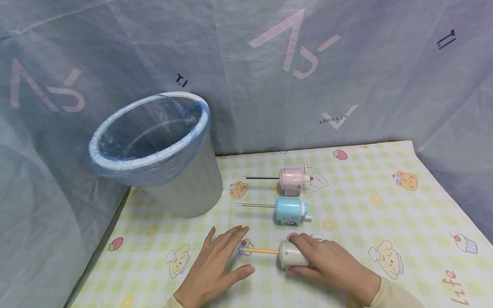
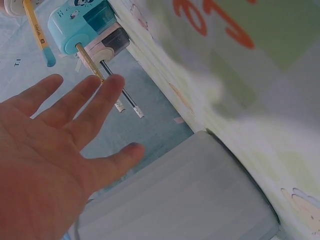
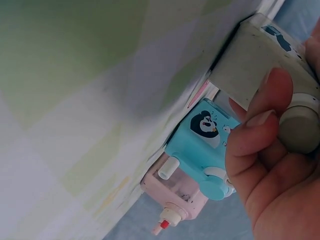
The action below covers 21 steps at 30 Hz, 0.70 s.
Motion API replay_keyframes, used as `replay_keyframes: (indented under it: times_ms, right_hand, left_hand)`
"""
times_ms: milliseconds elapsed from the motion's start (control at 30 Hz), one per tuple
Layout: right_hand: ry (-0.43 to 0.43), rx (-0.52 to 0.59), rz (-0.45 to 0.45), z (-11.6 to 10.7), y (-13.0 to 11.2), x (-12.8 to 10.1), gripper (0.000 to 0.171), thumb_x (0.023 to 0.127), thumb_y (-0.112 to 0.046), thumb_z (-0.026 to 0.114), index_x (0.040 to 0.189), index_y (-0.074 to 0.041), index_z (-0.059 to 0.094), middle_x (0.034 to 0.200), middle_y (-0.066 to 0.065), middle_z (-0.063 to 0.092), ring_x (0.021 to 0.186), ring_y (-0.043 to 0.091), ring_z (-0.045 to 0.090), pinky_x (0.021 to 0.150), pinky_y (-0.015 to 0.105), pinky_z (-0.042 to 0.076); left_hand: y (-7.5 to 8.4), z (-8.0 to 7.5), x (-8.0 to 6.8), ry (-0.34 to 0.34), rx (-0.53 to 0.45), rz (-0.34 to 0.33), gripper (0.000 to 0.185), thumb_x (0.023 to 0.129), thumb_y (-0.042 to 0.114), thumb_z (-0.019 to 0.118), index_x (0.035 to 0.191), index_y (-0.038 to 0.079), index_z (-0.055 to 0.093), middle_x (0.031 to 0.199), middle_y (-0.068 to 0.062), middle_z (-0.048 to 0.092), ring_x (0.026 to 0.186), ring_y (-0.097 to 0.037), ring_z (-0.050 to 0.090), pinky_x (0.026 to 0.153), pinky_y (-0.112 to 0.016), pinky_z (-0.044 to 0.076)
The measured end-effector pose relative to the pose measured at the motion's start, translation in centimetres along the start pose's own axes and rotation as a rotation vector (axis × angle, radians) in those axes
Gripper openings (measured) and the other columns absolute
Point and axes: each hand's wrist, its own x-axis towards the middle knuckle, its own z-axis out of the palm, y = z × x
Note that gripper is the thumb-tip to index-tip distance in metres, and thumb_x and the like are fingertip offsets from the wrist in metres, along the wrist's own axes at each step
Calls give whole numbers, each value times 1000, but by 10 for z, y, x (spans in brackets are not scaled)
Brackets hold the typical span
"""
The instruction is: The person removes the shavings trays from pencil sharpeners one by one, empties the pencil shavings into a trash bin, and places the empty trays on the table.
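The cream sharpener [image 1: 293, 255] lay on its side at the near middle of the checked tablecloth [image 1: 385, 205], the nearest of three sharpeners set in a row going far. The right hand [image 1: 327, 265] came in from the near right and gripped it, fingers curled over its body; the right wrist view showed a fingertip [image 3: 265, 95] laid along the cream casing beside a round knob. A yellow pencil [image 1: 259, 251] with a blue end stuck out of the sharpener's left side, pointing left.

The left hand [image 1: 219, 269] rested flat on the cloth just left of the sharpener — fingers spread and straight, holding nothing, their tips close to the pencil's blue end; whether they touched it could not be told.

Just beyond lay the blue sharpener [image 1: 290, 211] with a thin pencil [image 1: 256, 205] poking out leftward, and farther still the pink sharpener [image 1: 293, 181] with a dark pencil [image 1: 262, 177] pointing the same way. The three sharpeners were near one another but apart.

At the far left stood a grey waste bin [image 1: 181, 171] lined with a clear blue bag, upright, well apart from the hands — behind everything hung a grey fabric backdrop [image 1: 346, 77] with printed letters
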Motion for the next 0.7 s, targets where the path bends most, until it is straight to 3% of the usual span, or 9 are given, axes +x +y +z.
replay_keyframes:
  times_ms: [300,500,700]
  right_hand:
    - [-8,5,11,1,-1,-1,58,95,-48,81,133,-10,60,98,-11,61,67,-6,45,55,17,42]
    - [-8,5,13,0,-1,-2,57,96,-49,80,133,-11,60,100,-11,61,68,-5,45,56,17,43]
    - [-14,7,13,-1,-1,0,58,96,-49,80,134,-11,59,98,-12,60,68,-5,44,56,17,42]
  left_hand:
    - [0,-1,1,-44,-27,-25,78,100,61,67,163,20,46,159,-7,54,146,-25,52,119,-76,28]
    - [0,1,3,-126,-109,-95,94,89,66,78,166,26,41,162,-1,50,149,-24,49,124,-72,22]
    - [1,0,3,-146,-108,-102,104,84,69,82,167,26,37,163,2,49,149,-25,48,123,-72,23]
